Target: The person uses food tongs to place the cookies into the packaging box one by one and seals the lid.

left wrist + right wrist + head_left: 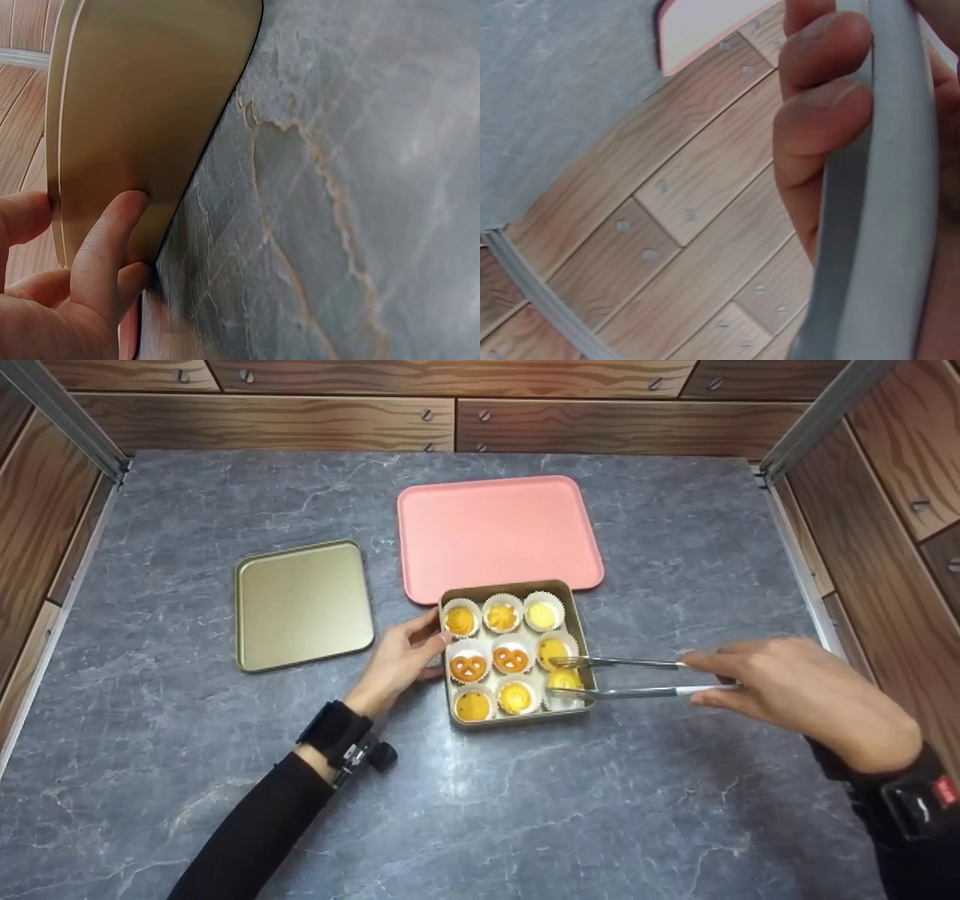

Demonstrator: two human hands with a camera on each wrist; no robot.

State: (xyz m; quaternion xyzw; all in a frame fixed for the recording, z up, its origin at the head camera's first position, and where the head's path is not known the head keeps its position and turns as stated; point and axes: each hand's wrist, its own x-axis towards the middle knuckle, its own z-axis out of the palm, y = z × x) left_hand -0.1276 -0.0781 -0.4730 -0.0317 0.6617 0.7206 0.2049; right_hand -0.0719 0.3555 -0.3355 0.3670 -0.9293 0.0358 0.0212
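Note:
My left hand (399, 656) holds the left side of a gold square tin (455, 717). In the left wrist view, its fingers (105, 251) touch the tin's outer wall and the thumb is at the rim. My right hand (795, 690) grips metal tongs (630, 693) from the right. The right wrist view shows fingers curled on the pale handle. Between the tong tips sits a yellow cookie (564, 679), over the tin's near-right paper cup; whether they squeeze it I cannot tell. Several other cookies, including a pretzel-shaped cookie (511, 658), sit in paper cups.
A pink tray (499, 532) lies just behind the tin, touching or close to its far edge. The gold lid (304, 604) lies flat to the left. Wood-patterned panels (300, 424) border the grey marbled table (480, 825).

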